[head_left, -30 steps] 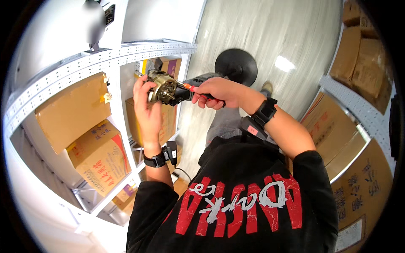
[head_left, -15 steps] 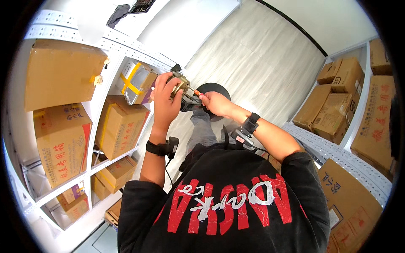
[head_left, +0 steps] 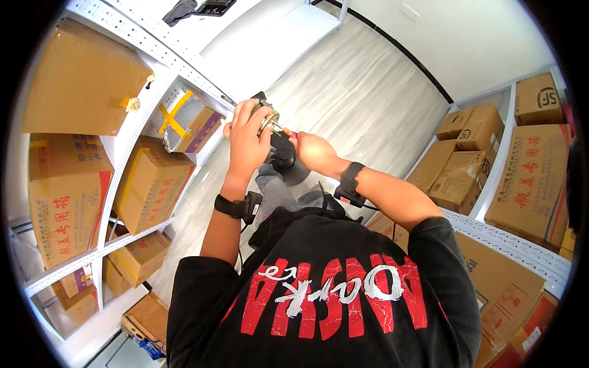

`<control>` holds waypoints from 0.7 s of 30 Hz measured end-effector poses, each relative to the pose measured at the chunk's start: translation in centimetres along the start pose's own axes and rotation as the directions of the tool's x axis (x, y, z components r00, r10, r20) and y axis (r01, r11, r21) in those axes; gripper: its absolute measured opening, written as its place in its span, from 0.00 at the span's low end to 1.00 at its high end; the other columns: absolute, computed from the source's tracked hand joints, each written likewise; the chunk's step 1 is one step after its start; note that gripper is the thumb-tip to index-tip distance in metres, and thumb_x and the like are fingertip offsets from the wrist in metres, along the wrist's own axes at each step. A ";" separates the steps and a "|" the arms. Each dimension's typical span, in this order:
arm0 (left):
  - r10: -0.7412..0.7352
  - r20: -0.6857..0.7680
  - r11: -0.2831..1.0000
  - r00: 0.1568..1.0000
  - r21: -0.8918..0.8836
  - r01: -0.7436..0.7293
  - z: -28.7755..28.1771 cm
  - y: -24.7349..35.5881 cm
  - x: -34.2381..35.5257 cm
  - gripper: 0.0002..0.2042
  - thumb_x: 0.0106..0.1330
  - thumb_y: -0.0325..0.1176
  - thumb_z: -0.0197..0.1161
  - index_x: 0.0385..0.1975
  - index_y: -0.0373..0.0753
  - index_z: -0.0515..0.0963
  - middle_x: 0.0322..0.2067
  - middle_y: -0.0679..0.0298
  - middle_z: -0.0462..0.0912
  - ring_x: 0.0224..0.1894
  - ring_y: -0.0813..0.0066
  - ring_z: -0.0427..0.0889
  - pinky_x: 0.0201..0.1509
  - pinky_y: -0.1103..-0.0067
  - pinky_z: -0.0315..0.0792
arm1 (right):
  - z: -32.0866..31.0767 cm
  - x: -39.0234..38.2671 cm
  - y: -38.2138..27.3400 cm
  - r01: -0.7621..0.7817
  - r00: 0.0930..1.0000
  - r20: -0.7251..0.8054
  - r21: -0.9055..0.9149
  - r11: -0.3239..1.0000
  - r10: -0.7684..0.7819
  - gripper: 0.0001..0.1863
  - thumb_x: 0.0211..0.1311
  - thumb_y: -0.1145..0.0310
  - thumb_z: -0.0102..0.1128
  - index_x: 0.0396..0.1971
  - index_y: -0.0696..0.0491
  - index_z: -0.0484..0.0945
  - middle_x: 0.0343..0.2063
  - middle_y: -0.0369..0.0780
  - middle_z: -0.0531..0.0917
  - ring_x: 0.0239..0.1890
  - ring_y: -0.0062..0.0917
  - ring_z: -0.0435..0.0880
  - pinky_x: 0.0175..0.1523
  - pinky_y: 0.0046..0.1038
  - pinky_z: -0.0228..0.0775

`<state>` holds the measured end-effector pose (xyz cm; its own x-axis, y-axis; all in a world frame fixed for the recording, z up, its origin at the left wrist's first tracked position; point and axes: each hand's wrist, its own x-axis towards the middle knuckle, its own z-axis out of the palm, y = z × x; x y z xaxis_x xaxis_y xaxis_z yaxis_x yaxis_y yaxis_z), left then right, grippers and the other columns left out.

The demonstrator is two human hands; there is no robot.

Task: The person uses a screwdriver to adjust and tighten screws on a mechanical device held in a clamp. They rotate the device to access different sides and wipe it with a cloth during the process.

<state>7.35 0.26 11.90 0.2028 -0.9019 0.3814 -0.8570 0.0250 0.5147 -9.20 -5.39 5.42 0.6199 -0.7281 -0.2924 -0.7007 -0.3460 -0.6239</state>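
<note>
My left hand (head_left: 248, 134) is wrapped round a brass-coloured metal part (head_left: 270, 121) with a black piece (head_left: 260, 96) showing at its top. Much of that part is hidden by the fingers. Closed round a screwdriver (head_left: 286, 130) with an orange-red handle is my right hand (head_left: 314, 153). The screwdriver's thin shaft points left at the metal part; whether its tip touches is too small to tell. Just below both hands is a dark rounded object with a wide round base (head_left: 299, 176), partly covered by my right hand. Black straps with small devices circle both wrists.
White shelving with cardboard boxes (head_left: 153, 184) stands close on my left. More boxes (head_left: 457, 181) fill shelves on the right. A white surface (head_left: 257, 43) at the far left holds a dark cloth (head_left: 180, 12) and a black tray (head_left: 215, 6). Grey wood-look floor (head_left: 353, 80) lies ahead.
The view has turned and shifted slightly, so the shelves sit differently. Both hands keep their hold on the metal part and the screwdriver, and the right hand has come a little lower in the picture.
</note>
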 end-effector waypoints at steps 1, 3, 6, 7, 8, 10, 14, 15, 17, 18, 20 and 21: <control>-0.010 -0.004 1.000 1.000 0.003 0.010 0.0 0.0 0.0 0.13 0.52 0.27 0.63 0.39 0.45 0.78 0.52 0.62 0.73 0.59 0.62 0.68 0.50 0.62 0.56 | -0.1 0.1 -0.1 -0.015 1.000 0.000 -0.035 0.999 0.015 0.23 0.71 0.54 0.40 0.33 0.59 0.75 0.28 0.52 0.82 0.33 0.48 0.82 0.40 0.45 0.72; -0.027 -0.008 1.000 1.000 0.011 0.027 -0.1 0.1 -0.1 0.13 0.53 0.27 0.62 0.40 0.45 0.78 0.52 0.62 0.73 0.60 0.62 0.68 0.51 0.61 0.56 | -0.1 0.2 -0.3 -0.026 0.999 -0.025 -0.090 0.996 0.024 0.23 0.71 0.54 0.40 0.33 0.59 0.75 0.26 0.52 0.82 0.32 0.48 0.82 0.38 0.45 0.73; -0.021 -0.074 1.000 0.997 -0.023 0.019 -0.8 0.4 -0.4 0.12 0.54 0.27 0.62 0.40 0.43 0.78 0.51 0.61 0.74 0.58 0.62 0.69 0.52 0.63 0.58 | 0.0 0.1 -1.0 -0.023 0.997 -0.074 -0.142 0.990 0.012 0.23 0.71 0.53 0.40 0.33 0.60 0.75 0.24 0.51 0.82 0.30 0.48 0.82 0.36 0.44 0.73; 0.006 -0.129 0.998 0.992 -0.062 -0.014 -1.3 0.6 -0.5 0.11 0.54 0.26 0.62 0.39 0.41 0.78 0.50 0.60 0.75 0.55 0.61 0.71 0.51 0.65 0.60 | 0.0 0.2 -1.1 -0.037 0.996 -0.083 -0.145 0.989 0.025 0.23 0.71 0.53 0.40 0.33 0.59 0.75 0.24 0.51 0.82 0.30 0.48 0.82 0.37 0.44 0.73; 0.032 -0.184 0.994 0.982 -0.099 -0.051 -1.8 0.8 -0.6 0.11 0.54 0.26 0.62 0.38 0.39 0.79 0.48 0.59 0.76 0.53 0.60 0.73 0.50 0.68 0.62 | -0.1 0.4 -1.2 -0.052 0.995 -0.092 -0.146 0.988 0.039 0.23 0.71 0.53 0.40 0.33 0.59 0.75 0.24 0.51 0.82 0.30 0.48 0.82 0.37 0.44 0.73; 0.088 -0.290 0.977 0.953 -0.161 -0.139 -3.1 1.3 -2.5 0.08 0.55 0.24 0.62 0.35 0.36 0.79 0.43 0.58 0.78 0.46 0.62 0.76 0.45 0.73 0.66 | 0.1 0.3 -1.0 -0.055 0.993 -0.112 -0.157 0.986 0.037 0.23 0.71 0.53 0.40 0.33 0.59 0.75 0.24 0.51 0.82 0.30 0.48 0.82 0.37 0.44 0.73; -0.292 -0.057 0.796 0.955 -0.568 0.209 -0.3 0.4 -10.2 0.04 0.60 0.25 0.60 0.32 0.34 0.79 0.29 0.59 0.80 0.33 0.68 0.79 0.39 0.75 0.72 | 0.4 0.5 -0.4 -0.057 0.993 -0.112 -0.208 0.977 0.034 0.23 0.71 0.53 0.40 0.33 0.59 0.74 0.25 0.52 0.82 0.30 0.49 0.82 0.36 0.45 0.73; -0.432 0.169 0.606 0.886 -0.674 0.423 1.8 -0.2 -11.0 0.07 0.64 0.28 0.58 0.38 0.34 0.78 0.33 0.59 0.81 0.37 0.68 0.79 0.42 0.75 0.73 | 0.2 0.6 -0.6 -0.048 0.994 -0.105 -0.205 0.978 0.027 0.23 0.71 0.53 0.40 0.33 0.59 0.74 0.25 0.52 0.82 0.31 0.49 0.82 0.36 0.46 0.73; -0.511 0.489 0.202 0.707 -0.731 0.652 6.4 -1.1 -11.4 0.12 0.69 0.33 0.54 0.48 0.36 0.75 0.38 0.60 0.81 0.42 0.69 0.79 0.47 0.75 0.72 | -0.1 0.6 -0.9 -0.041 0.996 -0.090 -0.201 0.979 0.023 0.22 0.71 0.54 0.40 0.33 0.59 0.74 0.25 0.53 0.82 0.31 0.49 0.82 0.37 0.47 0.73; -0.503 0.573 0.032 0.647 -0.736 0.676 8.5 -1.5 -10.4 0.14 0.71 0.35 0.52 0.52 0.37 0.73 0.40 0.59 0.81 0.44 0.70 0.79 0.48 0.76 0.72 | 0.1 0.6 -0.5 -0.024 0.996 -0.086 -0.220 0.975 0.005 0.22 0.71 0.55 0.40 0.33 0.60 0.74 0.25 0.53 0.82 0.31 0.49 0.82 0.37 0.47 0.73; -0.409 0.653 -0.235 0.637 -0.750 0.618 10.1 -1.6 -7.3 0.17 0.73 0.37 0.50 0.57 0.38 0.69 0.43 0.59 0.80 0.48 0.70 0.78 0.52 0.75 0.70 | 0.4 0.8 0.2 0.006 0.996 -0.086 -0.252 0.968 -0.028 0.22 0.71 0.55 0.40 0.34 0.60 0.73 0.26 0.54 0.82 0.32 0.49 0.82 0.36 0.47 0.73; -0.346 0.641 -0.336 0.685 -0.767 0.547 10.2 -1.5 -5.6 0.17 0.72 0.37 0.50 0.57 0.38 0.68 0.45 0.58 0.80 0.49 0.69 0.77 0.55 0.74 0.69 | 0.4 0.8 0.2 0.000 0.997 -0.078 -0.248 0.969 -0.020 0.21 0.71 0.55 0.40 0.34 0.60 0.73 0.26 0.54 0.82 0.32 0.49 0.82 0.37 0.47 0.73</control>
<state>2.68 0.88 1.12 0.1322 -0.9029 -0.4091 0.7624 -0.1711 0.6241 -8.72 -5.86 4.76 0.6042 -0.7651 -0.2225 -0.7665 -0.4818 -0.4246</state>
